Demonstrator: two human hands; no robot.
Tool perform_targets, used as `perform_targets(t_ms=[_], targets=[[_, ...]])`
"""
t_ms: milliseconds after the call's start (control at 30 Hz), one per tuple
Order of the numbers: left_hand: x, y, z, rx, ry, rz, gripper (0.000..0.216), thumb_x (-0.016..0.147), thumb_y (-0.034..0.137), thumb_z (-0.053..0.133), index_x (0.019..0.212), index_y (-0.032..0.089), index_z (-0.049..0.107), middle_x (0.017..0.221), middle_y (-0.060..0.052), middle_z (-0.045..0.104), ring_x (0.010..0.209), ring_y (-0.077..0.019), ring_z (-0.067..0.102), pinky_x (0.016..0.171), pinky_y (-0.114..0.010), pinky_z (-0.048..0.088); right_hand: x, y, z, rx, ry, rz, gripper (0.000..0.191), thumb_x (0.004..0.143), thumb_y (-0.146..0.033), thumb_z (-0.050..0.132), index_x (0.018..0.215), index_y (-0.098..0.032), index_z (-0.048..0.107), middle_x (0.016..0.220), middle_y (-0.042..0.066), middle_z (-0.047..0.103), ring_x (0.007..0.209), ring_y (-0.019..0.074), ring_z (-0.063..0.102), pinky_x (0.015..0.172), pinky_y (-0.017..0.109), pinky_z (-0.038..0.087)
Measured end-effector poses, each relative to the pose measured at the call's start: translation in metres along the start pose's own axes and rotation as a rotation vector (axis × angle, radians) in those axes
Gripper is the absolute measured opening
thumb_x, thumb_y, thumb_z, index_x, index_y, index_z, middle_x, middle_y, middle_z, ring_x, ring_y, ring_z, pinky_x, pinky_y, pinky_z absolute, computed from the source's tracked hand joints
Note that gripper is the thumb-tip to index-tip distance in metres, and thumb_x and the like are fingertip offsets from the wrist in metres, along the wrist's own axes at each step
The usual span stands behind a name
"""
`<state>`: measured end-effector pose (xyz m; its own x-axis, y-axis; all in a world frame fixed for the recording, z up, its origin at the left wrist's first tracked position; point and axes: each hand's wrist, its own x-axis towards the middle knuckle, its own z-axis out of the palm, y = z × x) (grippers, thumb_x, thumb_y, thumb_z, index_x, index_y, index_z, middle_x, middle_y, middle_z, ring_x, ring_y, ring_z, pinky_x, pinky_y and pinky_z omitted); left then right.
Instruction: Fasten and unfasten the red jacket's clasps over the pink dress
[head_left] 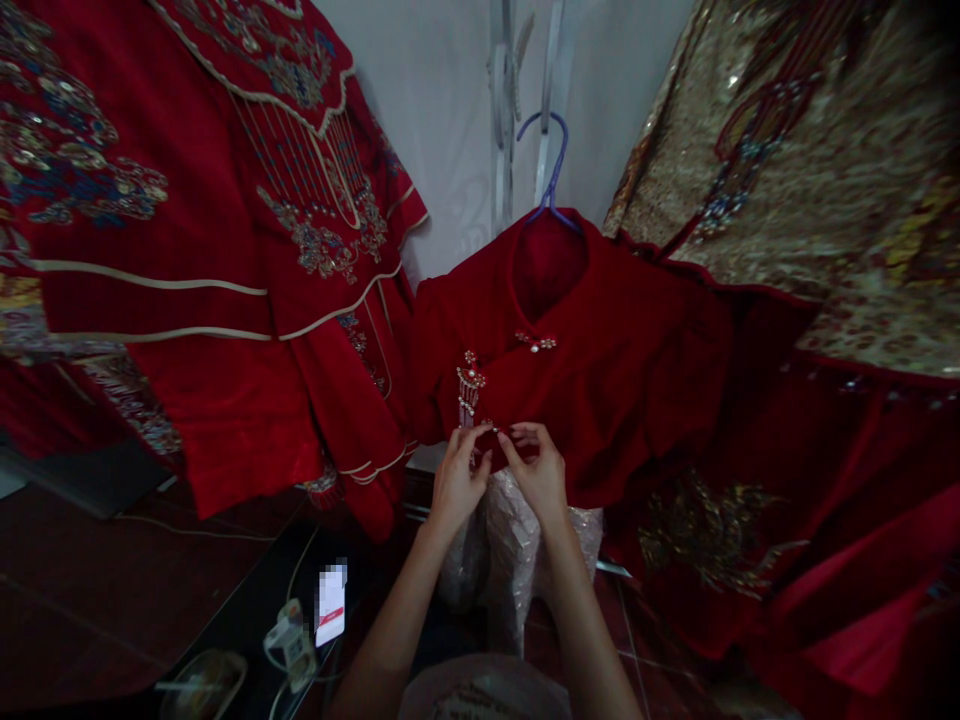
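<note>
A short red jacket with a stand collar hangs in front of me on a purple hanger. Beaded ornaments trim its front: a beaded fastener below the collar and a beaded tassel at the left. At the lower front edge, my left hand is closed, its fingertips pinching around a small beaded fastener. From the other side, my right hand grips the same fastener with bent fingers. The fingers partly hide the fastener, so its two halves cannot be made out.
Embroidered red garments hang at the left, and a gold sequinned garment at the right. Shiny pale fabric hangs below the jacket. Low at the left are a lit phone, a white power strip with cables, and a container.
</note>
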<state>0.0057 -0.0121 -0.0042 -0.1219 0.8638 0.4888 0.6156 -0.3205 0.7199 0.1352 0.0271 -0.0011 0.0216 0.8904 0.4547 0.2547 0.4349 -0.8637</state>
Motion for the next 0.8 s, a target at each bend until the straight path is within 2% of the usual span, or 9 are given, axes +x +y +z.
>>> perform_targets(t_ms=[67, 200, 300, 400, 467, 600, 700, 800], targets=[[0.001, -0.001, 0.001, 0.011, -0.022, -0.004, 0.040, 0.083, 0.017, 0.053, 0.122, 0.028, 0.049, 0.110, -0.005, 0.051, 0.084, -0.0136, 0.058, 0.079, -0.030, 0.051, 0.000, 0.003, 0.001, -0.026, 0.013, -0.014, 0.025, 0.079, -0.038, 0.063, 0.094, -0.019, 0.059, 0.090, 0.004, 0.064, 0.079, 0.0157, 0.061, 0.071, 0.027, 0.049], [0.003, -0.001, 0.002, -0.020, -0.002, 0.011, 0.025, 0.083, 0.018, 0.053, 0.107, 0.023, 0.054, 0.102, -0.004, 0.053, 0.084, -0.0138, 0.058, 0.080, -0.030, 0.050, 0.001, 0.006, -0.001, -0.034, 0.005, -0.054, 0.020, 0.086, -0.036, 0.053, 0.087, -0.019, 0.061, 0.088, 0.004, 0.064, 0.076, 0.0147, 0.060, 0.066, 0.026, 0.049], [0.004, 0.003, 0.001, -0.035, 0.023, 0.012, 0.031, 0.084, 0.019, 0.051, 0.115, 0.025, 0.051, 0.105, -0.004, 0.053, 0.085, -0.0132, 0.058, 0.079, -0.029, 0.050, 0.001, 0.006, -0.001, 0.008, -0.023, -0.056, 0.022, 0.087, -0.038, 0.052, 0.093, -0.019, 0.061, 0.091, 0.005, 0.064, 0.079, 0.0149, 0.061, 0.064, 0.024, 0.050], [0.004, 0.002, 0.002, -0.011, -0.015, 0.017, 0.042, 0.082, 0.018, 0.053, 0.122, 0.027, 0.047, 0.111, -0.005, 0.052, 0.086, -0.0135, 0.058, 0.080, -0.030, 0.050, 0.001, 0.008, 0.000, 0.014, -0.006, -0.040, 0.028, 0.083, -0.040, 0.057, 0.101, -0.019, 0.059, 0.092, 0.005, 0.064, 0.079, 0.0152, 0.061, 0.065, 0.025, 0.051], [0.004, 0.000, 0.002, -0.014, -0.040, 0.012, 0.043, 0.081, 0.016, 0.054, 0.122, 0.028, 0.047, 0.112, -0.004, 0.052, 0.085, -0.0131, 0.058, 0.080, -0.030, 0.050, 0.001, 0.010, 0.001, -0.004, 0.002, -0.039, 0.028, 0.081, -0.040, 0.059, 0.100, -0.019, 0.059, 0.090, 0.005, 0.065, 0.078, 0.0154, 0.061, 0.066, 0.026, 0.051], [0.010, -0.001, 0.000, 0.026, -0.047, 0.027, 0.037, 0.082, 0.017, 0.052, 0.118, 0.027, 0.049, 0.109, -0.004, 0.052, 0.088, -0.0142, 0.057, 0.083, -0.031, 0.050, 0.001, 0.014, 0.001, -0.012, -0.016, -0.038, 0.023, 0.082, -0.039, 0.057, 0.092, -0.018, 0.060, 0.087, 0.005, 0.065, 0.076, 0.0152, 0.061, 0.066, 0.026, 0.051], [0.016, 0.002, -0.006, 0.125, -0.053, 0.082, 0.031, 0.083, 0.018, 0.052, 0.112, 0.026, 0.052, 0.108, -0.004, 0.052, 0.098, -0.0169, 0.056, 0.090, -0.034, 0.047, 0.002, 0.013, -0.001, -0.017, -0.025, -0.042, 0.025, 0.083, -0.041, 0.056, 0.090, -0.018, 0.061, 0.086, 0.006, 0.065, 0.073, 0.0150, 0.060, 0.064, 0.026, 0.051], [0.019, 0.004, -0.010, 0.158, -0.034, 0.111, 0.024, 0.084, 0.019, 0.050, 0.108, 0.025, 0.054, 0.106, -0.004, 0.054, 0.098, -0.0175, 0.055, 0.089, -0.034, 0.047, 0.002, 0.010, -0.004, 0.001, -0.055, -0.054, 0.026, 0.084, -0.042, 0.055, 0.089, -0.017, 0.061, 0.087, 0.006, 0.065, 0.074, 0.0152, 0.061, 0.064, 0.026, 0.051]])
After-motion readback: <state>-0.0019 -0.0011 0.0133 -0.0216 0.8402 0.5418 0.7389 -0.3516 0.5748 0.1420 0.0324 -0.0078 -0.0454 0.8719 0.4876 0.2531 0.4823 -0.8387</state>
